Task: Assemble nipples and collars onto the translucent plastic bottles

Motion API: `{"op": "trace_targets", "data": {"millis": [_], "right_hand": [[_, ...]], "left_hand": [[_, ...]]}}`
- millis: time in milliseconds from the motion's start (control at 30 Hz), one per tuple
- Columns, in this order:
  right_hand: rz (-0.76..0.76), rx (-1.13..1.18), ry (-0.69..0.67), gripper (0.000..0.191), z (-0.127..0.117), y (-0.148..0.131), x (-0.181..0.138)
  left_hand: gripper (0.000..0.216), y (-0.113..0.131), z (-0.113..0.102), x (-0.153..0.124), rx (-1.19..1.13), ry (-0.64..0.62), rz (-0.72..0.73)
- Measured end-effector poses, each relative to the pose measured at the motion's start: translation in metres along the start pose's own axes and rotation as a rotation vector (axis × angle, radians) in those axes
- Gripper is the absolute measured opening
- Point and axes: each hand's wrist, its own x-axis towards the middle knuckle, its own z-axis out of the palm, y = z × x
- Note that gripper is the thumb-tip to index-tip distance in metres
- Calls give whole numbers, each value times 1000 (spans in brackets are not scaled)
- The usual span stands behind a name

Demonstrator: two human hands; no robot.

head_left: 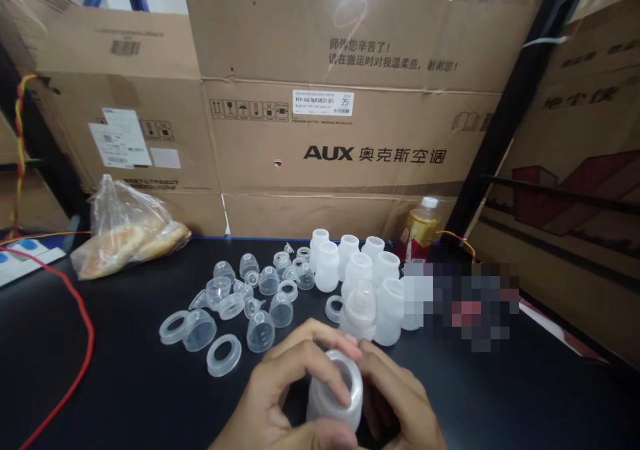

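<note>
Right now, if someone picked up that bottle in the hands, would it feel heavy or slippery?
Probably light: the bottle looks like translucent plastic, and through its open mouth it seems empty. Perhaps slippery, as the surface is smooth; left hand and right hand both grip it. Being round, it might roll if laid down.

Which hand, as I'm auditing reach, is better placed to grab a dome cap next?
Probably left: the left hand grips the bottle on the side nearest the dome caps, lying up-left; the right hand sits farther away.
</note>
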Motion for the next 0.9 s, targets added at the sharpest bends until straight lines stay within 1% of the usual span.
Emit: {"op": "trace_targets", "data": {"millis": [100,200,300,367,400,467,533,567,600,667,733,800,833,867,900], "right_hand": [[-6,-17,39,49,1,1,-1],[15,-5,55,41,0,-4,4],[28,-32,93,36,1,-8,8],[40,-61,84,38,2,-8,8],[47,-68,75,39,3,-8,7],[54,-76,81,40,4,-7,6],[20,-82,121,41,5,-6,6],[-3,-82,140,41,5,-5,6],[-19,-79,144,43,4,-4,6],[-14,-46,100,47,4,-2,3],[44,14,48,53,5,-1,-2],[118,33,39,50,7,1,-8],[148,19,58,47,8,1,-10],[164,1,83,43,9,2,-11],[164,-10,100,40,11,2,-12]], "left_hand": [[19,4,7,0,-31,48,-60],[28,11,13,-3,-35,20,-130],[34,17,13,-5,65,76,-160],[40,18,9,-5,120,122,-141],[42,18,7,-4,119,124,-129],[42,14,5,-3,55,72,-93],[41,6,5,-2,-47,4,-32],[41,1,6,-2,-93,-2,-4],[42,-4,7,-2,-131,15,18],[52,-14,10,-2,-136,111,11],[66,-19,10,-2,-55,252,-36],[77,-18,8,-2,45,374,-91],[79,-15,6,-3,68,408,-127],[77,-10,4,-3,65,409,-166],[71,-4,2,-4,47,377,-208]]}}
